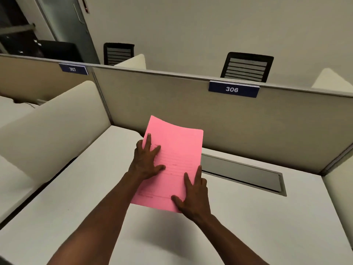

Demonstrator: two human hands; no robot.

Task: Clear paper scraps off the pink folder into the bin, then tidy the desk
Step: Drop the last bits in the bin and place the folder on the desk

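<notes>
The pink folder [177,146] is near the middle of the white desk [248,217], closed, with faint printed lines on its cover. Its far edge curves upward and a soft shadow lies on the desk below its near edge. My left hand [145,161] grips its left edge, fingers spread over the cover. My right hand [193,196] grips the near right corner, thumb and two fingers on top. No paper scraps show on the folder, and no bin is in view.
A grey cable flap [242,173] is set into the desk just right of the folder. A beige partition [191,111] labelled 306 [232,89] closes the back. A cream side divider [53,123] stands at the left. Two black chairs [247,66] sit beyond the partition.
</notes>
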